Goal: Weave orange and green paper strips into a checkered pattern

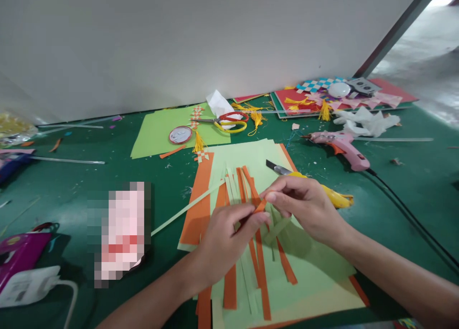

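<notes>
My left hand (229, 238) pinches a small piece of orange paper (260, 206) between thumb and forefinger. On its right, my right hand (301, 202) has its thumb and forefinger closed on the upper end of the same piece. Beneath both hands lie loose orange strips (263, 276) and pale green strips (247, 281), spread over light green sheets (308, 281) with orange sheets (197, 209) showing at the left. A utility knife (278, 167) rests just beyond my right hand, its yellow handle partly covered by the hand.
Scissors (229, 122), a round tin (180, 135) and yellow tassels (199, 142) lie at the back. A pink glue gun (339, 147) with a black cord is at the right. A blurred pink object (122, 233) and a white charger (28, 286) are at the left.
</notes>
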The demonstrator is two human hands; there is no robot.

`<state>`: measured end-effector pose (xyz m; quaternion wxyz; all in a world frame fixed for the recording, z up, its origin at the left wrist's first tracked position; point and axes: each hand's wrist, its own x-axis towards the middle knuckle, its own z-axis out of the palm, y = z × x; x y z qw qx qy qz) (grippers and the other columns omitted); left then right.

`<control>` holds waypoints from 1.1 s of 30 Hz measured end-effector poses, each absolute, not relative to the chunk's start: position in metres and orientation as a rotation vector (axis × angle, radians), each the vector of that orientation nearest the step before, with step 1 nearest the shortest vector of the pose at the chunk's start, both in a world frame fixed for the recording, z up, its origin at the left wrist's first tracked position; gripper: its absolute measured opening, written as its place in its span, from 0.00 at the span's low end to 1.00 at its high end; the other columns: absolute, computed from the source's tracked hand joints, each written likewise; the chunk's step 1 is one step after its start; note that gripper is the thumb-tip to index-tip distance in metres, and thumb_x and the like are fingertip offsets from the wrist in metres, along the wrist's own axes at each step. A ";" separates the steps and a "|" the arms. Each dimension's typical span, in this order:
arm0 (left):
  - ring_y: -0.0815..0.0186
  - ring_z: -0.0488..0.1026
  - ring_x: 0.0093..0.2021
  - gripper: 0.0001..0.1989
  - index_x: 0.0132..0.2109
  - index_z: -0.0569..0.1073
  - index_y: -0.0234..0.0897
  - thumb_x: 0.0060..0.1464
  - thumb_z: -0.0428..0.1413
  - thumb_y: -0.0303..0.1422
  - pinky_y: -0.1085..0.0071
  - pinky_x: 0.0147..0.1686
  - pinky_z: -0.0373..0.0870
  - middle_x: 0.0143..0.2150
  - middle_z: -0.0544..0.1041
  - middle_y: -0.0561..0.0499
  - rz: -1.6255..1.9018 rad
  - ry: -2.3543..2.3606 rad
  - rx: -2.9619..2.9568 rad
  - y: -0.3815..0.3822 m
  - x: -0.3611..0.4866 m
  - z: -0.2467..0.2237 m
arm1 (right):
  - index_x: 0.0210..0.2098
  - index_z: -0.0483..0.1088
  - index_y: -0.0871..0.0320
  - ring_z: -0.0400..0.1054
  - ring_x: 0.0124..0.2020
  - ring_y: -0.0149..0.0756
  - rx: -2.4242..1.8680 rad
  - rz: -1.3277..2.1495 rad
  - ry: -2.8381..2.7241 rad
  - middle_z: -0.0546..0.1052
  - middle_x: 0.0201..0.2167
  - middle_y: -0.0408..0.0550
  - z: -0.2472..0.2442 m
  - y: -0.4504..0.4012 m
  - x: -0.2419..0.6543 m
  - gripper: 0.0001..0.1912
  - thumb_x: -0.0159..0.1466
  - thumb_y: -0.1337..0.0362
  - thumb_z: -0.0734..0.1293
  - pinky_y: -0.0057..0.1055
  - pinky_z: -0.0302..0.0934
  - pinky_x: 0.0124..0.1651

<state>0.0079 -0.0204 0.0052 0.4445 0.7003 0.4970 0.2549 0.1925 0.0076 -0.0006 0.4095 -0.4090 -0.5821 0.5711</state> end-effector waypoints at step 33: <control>0.72 0.69 0.26 0.22 0.29 0.72 0.36 0.67 0.43 0.42 0.76 0.30 0.63 0.24 0.74 0.55 0.422 1.202 1.744 -0.021 0.005 0.012 | 0.25 0.72 0.58 0.51 0.19 0.25 -1.097 1.393 -1.179 0.61 0.15 0.37 0.000 0.017 0.201 0.11 0.59 0.59 0.72 0.30 0.43 0.24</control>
